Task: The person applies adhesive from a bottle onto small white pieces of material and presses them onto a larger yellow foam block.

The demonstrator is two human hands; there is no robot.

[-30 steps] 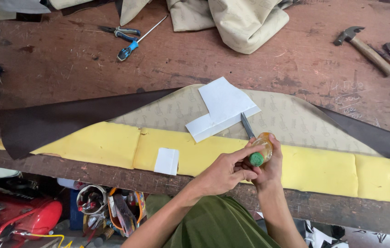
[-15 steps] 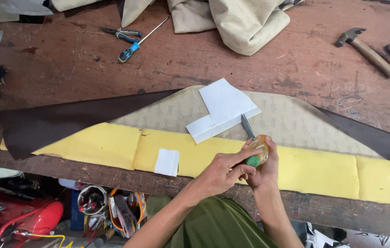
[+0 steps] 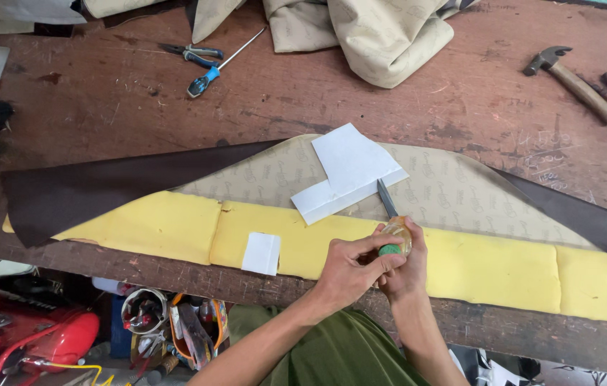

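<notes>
Both hands remain clasped on a clear-handled tool (image 3: 393, 232): left hand (image 3: 350, 270) pinching its green cap, right hand (image 3: 405, 268) gripping, over yellow foam (image 3: 175, 225).

My left hand (image 3: 350, 268) and right hand (image 3: 405, 271) press together, fingers curled, both forearms angling up from below.

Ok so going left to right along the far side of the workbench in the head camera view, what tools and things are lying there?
Blue-handled pliers → blue-handled screwdriver → heap of beige fabric → hammer with a wooden handle.
</notes>
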